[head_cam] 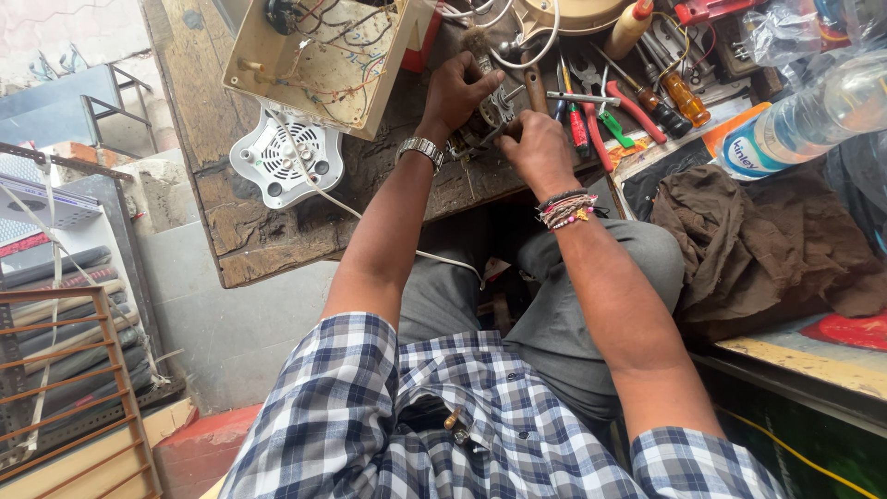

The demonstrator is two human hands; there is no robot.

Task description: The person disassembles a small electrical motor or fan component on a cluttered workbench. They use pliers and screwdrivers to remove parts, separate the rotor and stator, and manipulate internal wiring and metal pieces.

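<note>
At the top middle of the frame, left hand (pixel 459 92) and right hand (pixel 536 148), fingers clamped on a small metal motor part (pixel 488 118) over the wooden tabletop (pixel 240 231). Could slip, likely pinching fingers or tugging loose wires in the open casing (pixel 319 55).

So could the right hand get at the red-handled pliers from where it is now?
Probably yes. The right hand is at the small motor part, and the red-handled pliers lie uncovered on the bench just beside it, with nothing in between except a small green clip.
</note>
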